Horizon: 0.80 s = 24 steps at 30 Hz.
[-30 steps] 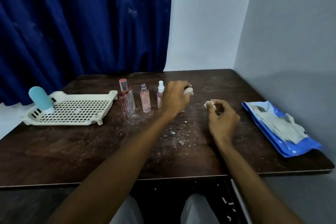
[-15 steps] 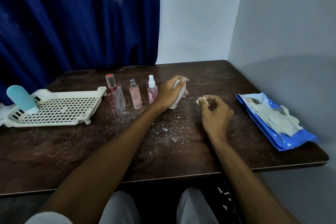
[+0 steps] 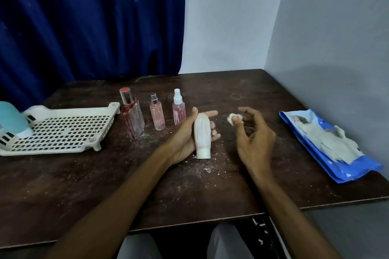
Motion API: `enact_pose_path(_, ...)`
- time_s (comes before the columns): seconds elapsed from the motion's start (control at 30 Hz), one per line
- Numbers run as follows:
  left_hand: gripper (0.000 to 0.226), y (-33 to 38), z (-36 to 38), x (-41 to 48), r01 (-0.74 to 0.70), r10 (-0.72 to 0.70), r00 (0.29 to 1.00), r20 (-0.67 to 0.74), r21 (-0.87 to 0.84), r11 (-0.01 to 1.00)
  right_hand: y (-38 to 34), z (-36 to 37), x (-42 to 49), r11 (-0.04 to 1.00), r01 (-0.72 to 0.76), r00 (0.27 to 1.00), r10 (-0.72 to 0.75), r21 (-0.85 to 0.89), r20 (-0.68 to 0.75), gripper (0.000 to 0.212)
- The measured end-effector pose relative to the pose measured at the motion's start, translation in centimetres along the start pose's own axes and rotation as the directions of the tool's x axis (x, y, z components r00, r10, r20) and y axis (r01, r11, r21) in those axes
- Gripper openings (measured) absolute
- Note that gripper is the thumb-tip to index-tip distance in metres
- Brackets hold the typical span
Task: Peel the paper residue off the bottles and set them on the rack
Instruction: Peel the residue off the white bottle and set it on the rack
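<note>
**White bottle** (image 3: 202,132), streaked with paper residue, with its cap toward the person and apparently resting on the table (image 3: 84,185). Its long axis points away from the body. The left hand (image 3: 183,136) holds it, thumb along one side and fingers curled behind. The right hand (image 3: 252,139), just beside the bottle but not touching it, pinches a paper wad (image 3: 231,117) at the thumb tip, its other fingers loosely curled. The rack (image 3: 63,132), bearing a teal bottle (image 3: 10,120), lies well to the left, past three standing spray bottles (image 3: 156,114). The left hand is the nearer to it.
</note>
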State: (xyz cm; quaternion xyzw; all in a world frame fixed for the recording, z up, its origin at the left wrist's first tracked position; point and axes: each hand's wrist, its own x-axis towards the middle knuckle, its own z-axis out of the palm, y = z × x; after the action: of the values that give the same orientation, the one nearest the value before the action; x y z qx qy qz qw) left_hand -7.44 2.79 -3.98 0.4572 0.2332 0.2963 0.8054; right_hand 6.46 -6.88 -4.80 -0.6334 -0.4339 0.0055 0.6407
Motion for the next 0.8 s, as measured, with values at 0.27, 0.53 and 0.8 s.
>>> enact_pose_path(0.27, 0.067, -0.1, -0.2, 0.4, -0.194, 0.208, 0.969, -0.133, 0.113, 0.974, -1.1, 1.6, -0.4, 0.98, 0.19, 0.972, -0.181, -0.05, 0.151, 0.018)
enact_pose_path(0.53, 0.049, -0.1, 0.3, -0.2, -0.233, 0.264, 0.927, -0.267, 0.142, 0.962, -3.3, 3.8, 0.3, 0.959, 0.281, 0.935, -0.265, -0.035, 0.236, 0.019)
enact_pose_path(0.8, 0.042, 0.1, 1.0, -0.5, -0.258, 0.307, 0.899, -0.313, 0.187, 0.948, -3.1, 4.1, 0.2, 0.935, 0.338, 0.929, -0.311, -0.112, 0.202, 0.016)
